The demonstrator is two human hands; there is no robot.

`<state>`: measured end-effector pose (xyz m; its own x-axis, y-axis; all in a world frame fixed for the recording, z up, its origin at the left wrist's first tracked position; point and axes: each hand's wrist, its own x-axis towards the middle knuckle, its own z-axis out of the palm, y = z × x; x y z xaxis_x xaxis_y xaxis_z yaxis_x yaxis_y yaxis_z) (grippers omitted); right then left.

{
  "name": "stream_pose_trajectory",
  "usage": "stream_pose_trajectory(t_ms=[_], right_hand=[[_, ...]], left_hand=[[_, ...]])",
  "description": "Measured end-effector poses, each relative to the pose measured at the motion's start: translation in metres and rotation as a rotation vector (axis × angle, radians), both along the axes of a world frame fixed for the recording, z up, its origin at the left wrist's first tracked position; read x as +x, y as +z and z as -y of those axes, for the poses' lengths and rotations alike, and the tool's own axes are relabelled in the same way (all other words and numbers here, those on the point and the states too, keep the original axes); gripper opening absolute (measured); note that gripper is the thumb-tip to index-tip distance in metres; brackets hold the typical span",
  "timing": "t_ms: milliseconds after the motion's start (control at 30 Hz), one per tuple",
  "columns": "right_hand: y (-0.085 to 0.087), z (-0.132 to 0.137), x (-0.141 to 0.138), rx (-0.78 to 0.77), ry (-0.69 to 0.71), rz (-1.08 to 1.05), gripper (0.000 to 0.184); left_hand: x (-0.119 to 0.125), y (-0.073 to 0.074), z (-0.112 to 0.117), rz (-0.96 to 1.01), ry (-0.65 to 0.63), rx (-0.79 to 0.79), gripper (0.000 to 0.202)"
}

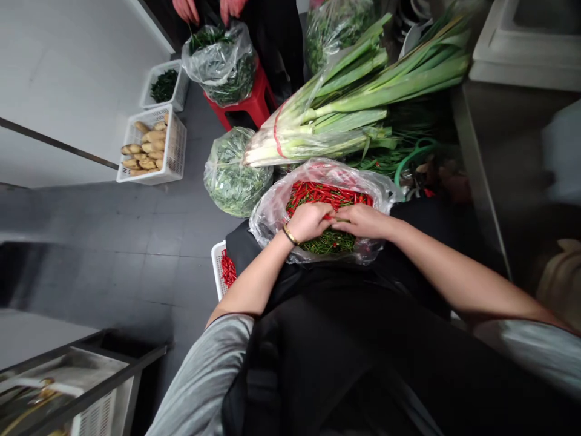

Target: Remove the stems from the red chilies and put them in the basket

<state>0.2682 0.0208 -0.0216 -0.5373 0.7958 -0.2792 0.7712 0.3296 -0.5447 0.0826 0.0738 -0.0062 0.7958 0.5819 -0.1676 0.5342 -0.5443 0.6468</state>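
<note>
My left hand (308, 221), with a gold bangle at the wrist, and my right hand (361, 221) meet over a clear plastic bag (272, 224) resting on my black apron. Their fingertips close together on a red chili (327, 216). The bag holds a heap of red chilies (327, 195), with green chilies or stems (327, 243) showing below my hands. A white crate (216, 257) by my left forearm holds more red chilies (228, 269), mostly hidden by my apron and arm.
Ahead lie a bundle of leeks (327, 115), bagged greens (233, 172) and a green hose (411, 158). A co-worker's hands (231, 7) are above a red stool (245, 106). White crates hold tubers (147, 145) and dark greens (164, 86). A steel counter (481, 181) stands right.
</note>
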Motion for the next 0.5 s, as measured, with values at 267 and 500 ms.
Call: stream_pose_trajectory(t_ms=[267,500], right_hand=[[0.019,0.036,-0.014,-0.400,0.082,-0.524,0.053],[0.015,0.060,-0.015,-0.688,-0.097,-0.895,0.059]], left_hand=[[-0.036,0.020,0.055,0.204,-0.015,-0.261,0.017],[-0.037,0.033,0.058,0.417,-0.061,-0.556,0.030]])
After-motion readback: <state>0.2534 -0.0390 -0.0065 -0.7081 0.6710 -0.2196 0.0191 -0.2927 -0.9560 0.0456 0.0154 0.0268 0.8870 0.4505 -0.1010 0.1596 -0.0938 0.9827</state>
